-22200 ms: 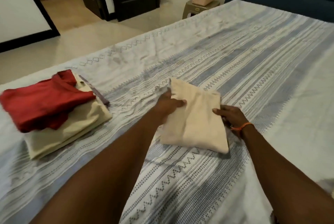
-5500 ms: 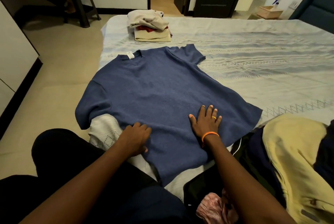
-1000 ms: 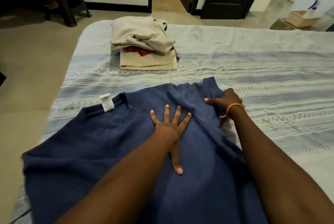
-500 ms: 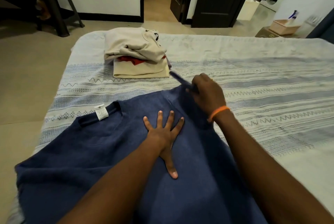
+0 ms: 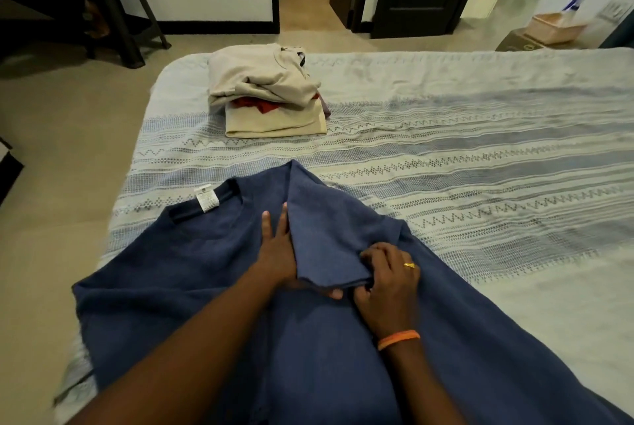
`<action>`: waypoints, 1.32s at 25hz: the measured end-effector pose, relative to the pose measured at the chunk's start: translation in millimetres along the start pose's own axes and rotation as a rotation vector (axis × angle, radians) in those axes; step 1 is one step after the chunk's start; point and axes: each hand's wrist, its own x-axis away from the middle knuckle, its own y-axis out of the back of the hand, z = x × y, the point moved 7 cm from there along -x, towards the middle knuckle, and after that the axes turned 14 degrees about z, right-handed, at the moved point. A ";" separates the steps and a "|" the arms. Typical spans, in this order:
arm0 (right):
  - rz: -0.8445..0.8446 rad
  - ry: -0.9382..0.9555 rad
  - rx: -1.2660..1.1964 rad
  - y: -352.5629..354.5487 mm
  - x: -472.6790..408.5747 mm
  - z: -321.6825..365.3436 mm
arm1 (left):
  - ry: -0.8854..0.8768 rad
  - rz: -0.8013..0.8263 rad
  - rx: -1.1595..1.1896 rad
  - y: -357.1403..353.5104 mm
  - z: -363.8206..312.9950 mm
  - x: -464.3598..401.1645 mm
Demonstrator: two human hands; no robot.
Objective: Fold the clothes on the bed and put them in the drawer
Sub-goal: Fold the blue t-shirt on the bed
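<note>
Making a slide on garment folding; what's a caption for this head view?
Left hand flattens a blue T-shirt while right hand folds its sleeve inward.

A blue T-shirt [image 5: 192,291] is lying spread flat across the near part of the striped bedspread [image 5: 480,164], its white neck label [image 5: 207,197] showing and its right sleeve [image 5: 322,236] lying folded inward over the chest. Beyond it, a folded stack of cream and red clothes [image 5: 271,95] is sitting near the bed's far edge.
</note>
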 end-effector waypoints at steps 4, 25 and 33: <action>0.049 -0.004 -0.012 -4.2 3.6 -0.1 | 0.076 0.133 -0.114 -4.8 33.9 22.1; -0.087 0.059 0.050 53.8 6.8 -9.7 | 0.006 -0.046 -0.317 26.9 3.4 31.7; 0.595 -0.463 0.086 83.5 23.5 -166.6 | -0.283 0.002 -0.447 47.7 -105.2 -41.3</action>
